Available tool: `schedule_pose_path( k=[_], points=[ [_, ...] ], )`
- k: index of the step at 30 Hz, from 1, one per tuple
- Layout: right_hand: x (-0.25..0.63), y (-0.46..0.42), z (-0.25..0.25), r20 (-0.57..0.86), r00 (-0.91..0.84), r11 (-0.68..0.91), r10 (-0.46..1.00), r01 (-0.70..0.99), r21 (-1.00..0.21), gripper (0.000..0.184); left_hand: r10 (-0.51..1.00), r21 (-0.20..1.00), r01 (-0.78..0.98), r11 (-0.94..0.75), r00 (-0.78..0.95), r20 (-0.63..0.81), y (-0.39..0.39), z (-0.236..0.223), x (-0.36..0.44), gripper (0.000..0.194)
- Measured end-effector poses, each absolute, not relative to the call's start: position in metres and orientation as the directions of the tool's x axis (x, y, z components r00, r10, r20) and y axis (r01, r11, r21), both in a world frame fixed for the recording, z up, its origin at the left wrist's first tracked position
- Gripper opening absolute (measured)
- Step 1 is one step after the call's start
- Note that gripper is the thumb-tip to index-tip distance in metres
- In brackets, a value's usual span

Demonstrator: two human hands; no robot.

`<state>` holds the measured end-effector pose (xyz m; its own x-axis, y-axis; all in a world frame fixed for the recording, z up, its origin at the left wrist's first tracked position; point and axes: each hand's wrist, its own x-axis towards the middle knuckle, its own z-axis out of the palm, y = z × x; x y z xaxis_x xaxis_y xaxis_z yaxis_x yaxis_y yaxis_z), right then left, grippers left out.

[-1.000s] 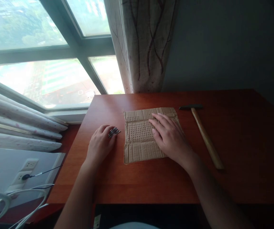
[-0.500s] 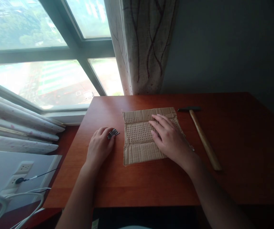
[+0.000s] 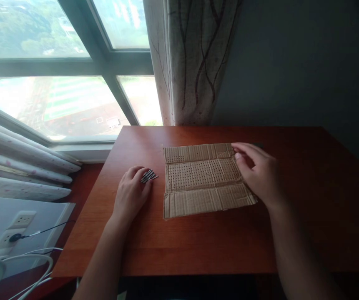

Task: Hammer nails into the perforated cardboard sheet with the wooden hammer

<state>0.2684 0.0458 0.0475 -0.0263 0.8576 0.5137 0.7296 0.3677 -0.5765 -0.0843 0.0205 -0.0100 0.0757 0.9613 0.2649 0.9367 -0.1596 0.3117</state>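
My left hand (image 3: 131, 189) rests on the desk left of the cardboard, its fingers closed around a small bundle of thin metal nails (image 3: 149, 176) whose ends fan out to the right. A creased piece of cardboard (image 3: 201, 198), dotted with rows of small holes, lies in the middle. At its upper right edge is my right hand (image 3: 259, 173), thumb and index finger closed about the corner. Behind that hand only the dark end of the hammer's head (image 3: 257, 146) shows; the handle is hidden by my hand and forearm.
The brown wooden desk (image 3: 182, 250) stands against a dark wall. A window (image 3: 73, 100) and patterned curtains (image 3: 194, 62) are beyond it. Low on the left are a wall socket (image 3: 21, 221) with a black plug and looped white cables (image 3: 46, 260).
My right hand has moved right, from lying over the cardboard to its upper right edge, baring the rows of holes and covering the hammer's handle. My left hand keeps its place with the nails.
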Motion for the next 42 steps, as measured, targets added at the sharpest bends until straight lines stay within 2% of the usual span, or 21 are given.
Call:
schedule_pose_path(
  k=[3,4,6,8,12,17,22,32,42],
  points=[
    [0.295,0.063,0.023,0.375,0.241,0.199,0.895,0.536,-0.82,0.024,0.957,0.282,0.944,-0.168,0.087,0.277,0.018,-0.007,-0.082,0.029],
    [0.3,0.067,0.015,0.324,0.292,0.161,0.9,0.468,-0.869,0.024,0.954,0.263,0.951,-0.164,0.085,0.287,0.018,-0.005,-0.08,0.029],
    [0.307,0.072,0.002,0.257,0.341,0.108,0.904,0.4,-0.91,0.023,0.947,0.21,0.967,-0.144,0.074,0.312,0.016,-0.001,-0.077,0.026],
    [0.31,0.073,-0.006,0.22,0.325,0.074,0.92,0.407,-0.91,0.025,0.948,0.147,0.98,-0.138,0.087,0.307,0.014,0.001,-0.073,0.022],
    [0.318,0.071,-0.009,0.183,0.246,0.008,0.952,0.577,-0.817,0.028,0.957,0.04,0.985,-0.168,0.153,0.245,0.013,0.001,-0.069,0.026],
    [0.343,0.069,-0.008,0.291,0.319,-0.09,0.902,0.798,-0.596,0.025,0.954,0.0,0.984,-0.18,0.174,0.245,0.013,-0.003,-0.069,0.026],
    [0.371,0.065,-0.009,0.191,0.395,-0.286,0.898,0.857,-0.428,0.017,0.948,-0.01,0.983,-0.181,0.177,0.265,0.013,-0.006,-0.067,0.029],
    [0.383,0.064,-0.023,0.033,0.373,-0.332,0.927,0.859,-0.389,0.024,0.946,0.012,0.981,-0.194,0.184,0.268,0.015,-0.01,-0.068,0.03],
    [0.379,0.066,-0.027,0.028,0.329,-0.296,0.944,0.882,-0.366,0.031,0.967,0.072,0.987,-0.145,0.126,0.22,0.013,-0.005,-0.067,0.03]
  ],
)
